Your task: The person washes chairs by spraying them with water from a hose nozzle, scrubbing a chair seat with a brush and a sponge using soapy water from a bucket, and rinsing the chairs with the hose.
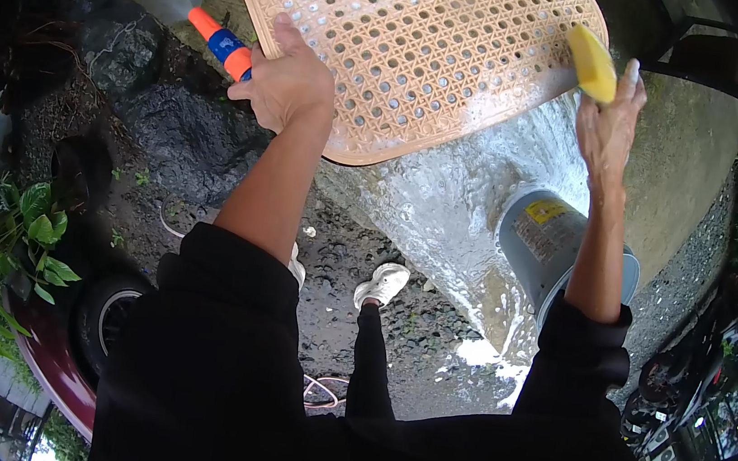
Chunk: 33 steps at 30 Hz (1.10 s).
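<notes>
My left hand (pixel 293 85) is closed around an orange and blue hose nozzle (pixel 224 43), which points up and left with a fine spray at its tip. The same hand also lies against the left edge of a tan plastic panel (pixel 443 57) with a woven-cane pattern of holes. Foam and wet patches show on the panel. In my right hand (pixel 612 122) is a yellow sponge (pixel 592 65), held at the panel's right edge; whether it touches the surface I cannot tell.
A grey bucket (pixel 542 241) with a yellow label lies tilted below my right hand. Soapy water spreads over the concrete (pixel 445 203). Dark rocks (pixel 189 133) are at left, with a leafy plant (pixel 32 229) and a tyre (pixel 108 319) lower down. A pink hose (pixel 325 391) lies near my feet.
</notes>
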Tool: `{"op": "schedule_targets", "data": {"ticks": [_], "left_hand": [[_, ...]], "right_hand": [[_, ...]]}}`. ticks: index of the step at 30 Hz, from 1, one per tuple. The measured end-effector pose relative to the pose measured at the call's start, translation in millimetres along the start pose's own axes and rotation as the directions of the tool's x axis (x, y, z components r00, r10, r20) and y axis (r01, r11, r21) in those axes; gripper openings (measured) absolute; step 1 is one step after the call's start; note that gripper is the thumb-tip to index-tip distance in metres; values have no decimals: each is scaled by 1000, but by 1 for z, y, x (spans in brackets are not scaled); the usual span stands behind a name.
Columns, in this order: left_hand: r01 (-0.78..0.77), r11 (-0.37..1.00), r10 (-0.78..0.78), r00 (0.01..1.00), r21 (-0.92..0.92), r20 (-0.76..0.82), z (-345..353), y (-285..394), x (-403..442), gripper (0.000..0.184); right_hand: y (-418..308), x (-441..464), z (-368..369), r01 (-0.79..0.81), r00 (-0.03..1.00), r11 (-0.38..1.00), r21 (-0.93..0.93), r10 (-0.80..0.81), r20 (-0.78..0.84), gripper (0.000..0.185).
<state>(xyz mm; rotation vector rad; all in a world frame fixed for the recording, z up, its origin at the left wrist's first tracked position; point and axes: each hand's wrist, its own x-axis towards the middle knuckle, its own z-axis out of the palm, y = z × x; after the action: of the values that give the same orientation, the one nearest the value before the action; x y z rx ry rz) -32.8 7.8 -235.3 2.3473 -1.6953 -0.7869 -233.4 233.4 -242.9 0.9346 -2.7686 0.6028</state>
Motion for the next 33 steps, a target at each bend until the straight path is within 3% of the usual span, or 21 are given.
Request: {"op": "schedule_targets", "data": {"ticks": [2,4,7,8,9,11,15,18,19,21,23,25,27,30,33], "left_hand": [[23,1000,-23,1000,6,-20,0,2,-2,74],[24,999,-23,999,40,-24,3,1,2,74],[33,998,-32,999,52,-34,4,-1,0,75],[28,999,-26,998,36,-52,3,1,0,75],[29,999,-28,998,33,-53,1,2,-1,75],[30,999,-29,999,32,-24,0,3,-3,75],[16,999,-16,1000,28,-23,1,2,-1,76],[39,997,-37,999,59,-32,3,-1,-2,75],[34,998,-32,999,49,-25,2,-1,-3,74],[27,999,-27,999,22,-32,0,6,1,73],[16,999,-15,1000,32,-18,0,2,-1,72],[24,999,-24,1000,45,-12,3,1,-1,72],[29,999,-28,1000,35,-14,0,3,-1,71],[-17,1000,17,999,18,31,-4,2,0,71],[18,999,-17,1000,35,-18,2,0,-4,69]], "right_hand": [[-32,-1,13,210,977,977,33,-209,-39,49],[-49,0,15,403,907,908,-115,-379,185,67],[-32,4,18,361,927,933,16,-360,102,53],[-29,-4,19,371,929,929,10,-371,-13,54],[-30,-20,23,374,927,927,9,-374,-15,54],[-38,-54,29,160,986,982,104,-156,-51,47],[-57,-58,19,88,996,985,146,-87,-16,38],[-62,-46,23,-149,979,977,153,167,-117,34],[-66,-63,25,-223,966,949,222,246,-78,33],[-86,-93,17,-131,990,949,287,142,-15,33],[-83,-84,23,-196,979,928,316,206,3,31],[-84,-51,25,-287,948,931,224,310,-76,29],[-88,-72,31,-249,952,955,163,272,-139,28],[-99,-107,35,-202,967,940,276,236,-96,28],[-95,-62,36,-308,939,947,96,318,-127,31]]}}
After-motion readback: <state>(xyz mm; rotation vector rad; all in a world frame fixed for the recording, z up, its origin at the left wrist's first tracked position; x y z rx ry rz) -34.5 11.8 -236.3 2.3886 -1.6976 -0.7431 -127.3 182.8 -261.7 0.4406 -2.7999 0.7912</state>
